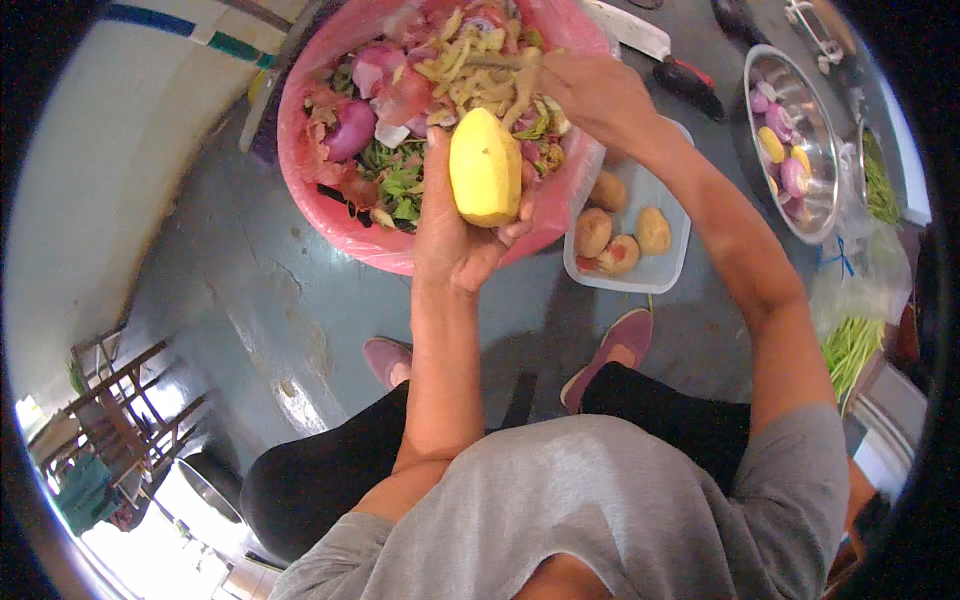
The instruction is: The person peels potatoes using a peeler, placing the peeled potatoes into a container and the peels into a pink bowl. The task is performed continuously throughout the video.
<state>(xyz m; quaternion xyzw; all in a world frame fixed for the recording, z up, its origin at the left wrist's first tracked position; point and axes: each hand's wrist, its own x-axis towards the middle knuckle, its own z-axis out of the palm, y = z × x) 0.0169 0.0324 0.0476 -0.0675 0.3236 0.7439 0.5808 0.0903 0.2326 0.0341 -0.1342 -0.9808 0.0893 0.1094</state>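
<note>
My left hand point(450, 232) grips a peeled yellow potato point(486, 169) from below, its narrower end pointing away from me. Blurred by motion, my right hand point(592, 94) is just beyond the potato, over the scrap tub. Its fingers close on a thin tool point(499, 61), too blurred to name exactly, with a strip of brown peel hanging near it. Beneath both hands is a round tub lined with a pink plastic bag point(322, 225). It holds potato peels point(457, 71), purple onion skins point(352, 131) and green leaf trimmings point(397, 180).
Unpeeled potatoes point(655, 231) sit in a translucent plastic box point(630, 281) under my right forearm. A large knife point(626, 30) lies on the floor beyond. At right, a steel bowl point(823, 187) holds onions and peeled potatoes, near bagged green stalks point(855, 349). A wall point(112, 165) rises at left.
</note>
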